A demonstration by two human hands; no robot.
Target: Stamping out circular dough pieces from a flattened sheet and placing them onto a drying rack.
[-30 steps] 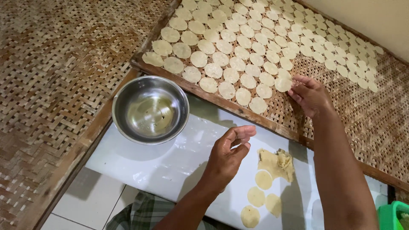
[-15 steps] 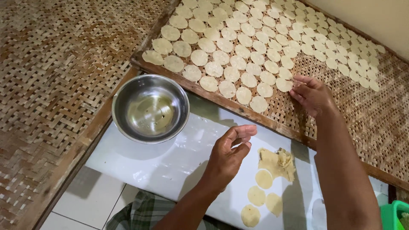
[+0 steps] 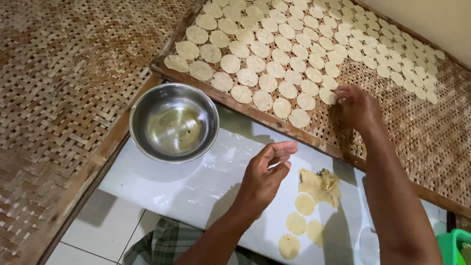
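Pressing dough disc (image 3: 327, 96) flat on woven tray (image 3: 441, 142) | right hand (image 3: 358, 105) fingertips down | left hand (image 3: 265, 179) half-open, empty

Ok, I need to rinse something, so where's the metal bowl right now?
In the head view the metal bowl sits left of centre on the white board, just below the woven tray's wooden edge and left of the left hand.

A shiny steel bowl (image 3: 173, 122) sits left of centre on a white plastic-covered board (image 3: 162, 189). A second woven bamboo mat (image 3: 59, 83) fills the upper left of the frame. White floor tiles (image 3: 93, 233) and a green checked cloth (image 3: 164, 243) show at the bottom, a green container (image 3: 454, 245) at the lower right corner.
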